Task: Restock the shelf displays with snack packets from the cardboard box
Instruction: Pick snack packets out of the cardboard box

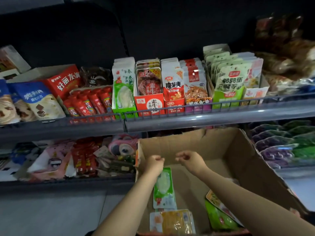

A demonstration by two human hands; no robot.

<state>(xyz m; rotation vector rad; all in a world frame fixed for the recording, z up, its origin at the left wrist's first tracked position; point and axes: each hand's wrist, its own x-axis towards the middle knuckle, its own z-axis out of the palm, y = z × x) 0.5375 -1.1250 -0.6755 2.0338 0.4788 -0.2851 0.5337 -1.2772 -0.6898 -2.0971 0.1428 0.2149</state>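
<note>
Listing one green-and-white snack packet point(164, 188), light, limp, slick film, dangling inside the cardboard box point(238, 160), we judge its top edge the best hold: left hand point(154, 161) pinches it there, right hand point(191, 160) curled, empty.

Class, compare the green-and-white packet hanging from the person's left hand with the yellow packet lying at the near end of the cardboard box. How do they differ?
The green-and-white packet hangs upright, pinched at its top by the left hand; the yellow packet lies flat on the floor of the cardboard box, untouched. The green-and-white packet shows pale contents through a window; the yellow packet looks golden. The first looks narrower, the second wider. Both are flat sealed snack pouches inside the box.
</note>
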